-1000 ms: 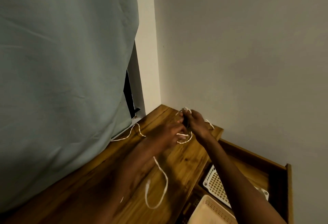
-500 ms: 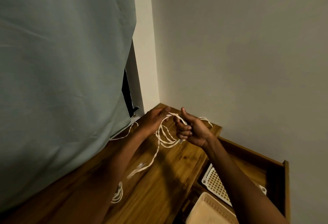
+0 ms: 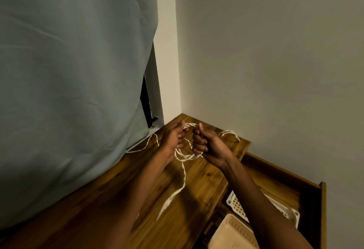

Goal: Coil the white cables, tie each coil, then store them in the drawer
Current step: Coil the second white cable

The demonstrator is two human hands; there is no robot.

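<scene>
Cable (image 3: pixel 184 155) looped between both hands at frame centre: right hand (image 3: pixel 206 144) fisted round the coil, left hand (image 3: pixel 174 137) pinching a strand, loose tail trailing toward lower centre.

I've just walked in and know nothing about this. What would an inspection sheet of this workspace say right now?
Surface: wooden desk top, set in a wall corner.
Job's things: white cable, several loops held between the hands, one end trailing down across the desk; open drawer at right.
Clutter: white basket and beige basket in the drawer.
Hands: left hand holds the loops at their top; right hand grips the cable in a fist.
Cables: another white strand lies behind the right hand; one more runs under the curtain.
Surroundings: pale green curtain at left, plain wall.
</scene>
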